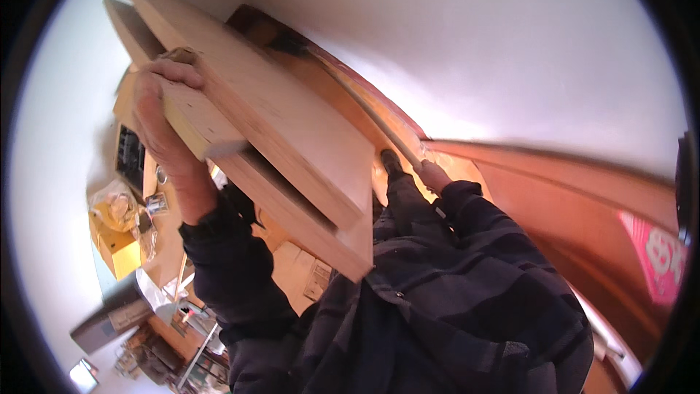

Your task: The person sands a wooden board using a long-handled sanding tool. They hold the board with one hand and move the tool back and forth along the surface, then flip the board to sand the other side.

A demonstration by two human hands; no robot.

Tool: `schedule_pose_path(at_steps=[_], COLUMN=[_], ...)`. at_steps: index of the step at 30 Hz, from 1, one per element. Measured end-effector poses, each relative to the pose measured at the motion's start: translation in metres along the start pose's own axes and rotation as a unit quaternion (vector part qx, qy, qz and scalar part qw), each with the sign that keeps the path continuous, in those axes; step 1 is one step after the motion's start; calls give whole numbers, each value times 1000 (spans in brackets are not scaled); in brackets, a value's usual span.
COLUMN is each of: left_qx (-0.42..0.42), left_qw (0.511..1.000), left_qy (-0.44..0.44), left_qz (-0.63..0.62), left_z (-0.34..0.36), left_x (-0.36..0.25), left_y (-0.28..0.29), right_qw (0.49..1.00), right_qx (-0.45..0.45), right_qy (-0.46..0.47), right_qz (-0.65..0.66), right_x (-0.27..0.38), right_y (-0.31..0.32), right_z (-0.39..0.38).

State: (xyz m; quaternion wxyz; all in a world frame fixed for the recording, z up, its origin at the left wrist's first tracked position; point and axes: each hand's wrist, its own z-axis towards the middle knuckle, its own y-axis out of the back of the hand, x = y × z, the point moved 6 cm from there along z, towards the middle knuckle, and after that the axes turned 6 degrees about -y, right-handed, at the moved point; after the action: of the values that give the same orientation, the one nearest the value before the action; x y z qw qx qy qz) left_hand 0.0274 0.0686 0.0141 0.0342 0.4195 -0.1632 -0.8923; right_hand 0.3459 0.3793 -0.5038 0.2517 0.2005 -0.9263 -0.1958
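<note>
Wooden panel assembly [277, 124]: long axis upper left to lower right. Left hand [164, 117] clamped on its upper-left edge, nearer; right hand [432, 174] beyond lower-right end, closed around red-brown rail [379, 113].

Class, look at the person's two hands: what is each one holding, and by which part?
The left hand grips the wooden board assembly by its side edge. The right hand touches the reddish wooden frame; whether it grips cannot be told.
</note>
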Motion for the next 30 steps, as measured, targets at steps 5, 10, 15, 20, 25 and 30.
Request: schedule_pose_path(at_steps=[5, 10, 15, 20, 25, 30], left_qx=[2, -3, -2, -23, 18, 22], left_qw=[999, 999, 998, 995, 986, 972], left_qy=[-19, 11, 18, 51, 61, 122], left_qz=[-37, -34, -53, -87, -155, -200], left_z=[4, 5, 10, 9, 10, 21], left_x=[11, 17, 23, 30, 40, 59], left_y=[2, 5, 8, 10, 13, 24], right_qw=[993, 985, 968, 959, 948, 921], right_qx=[-74, -83, -62, -117, -57, 75], right_qy=[-44, -94, -97, -237, -309, -375], right_qz=[-82, -118, -223, -105, -43, -75], right_x=[-128, -242, -331, -405, -465, -515], right_y=[-25, -63, -94, -109, -150, -191], right_z=[-110, -221, -333, -446, -557, -662])
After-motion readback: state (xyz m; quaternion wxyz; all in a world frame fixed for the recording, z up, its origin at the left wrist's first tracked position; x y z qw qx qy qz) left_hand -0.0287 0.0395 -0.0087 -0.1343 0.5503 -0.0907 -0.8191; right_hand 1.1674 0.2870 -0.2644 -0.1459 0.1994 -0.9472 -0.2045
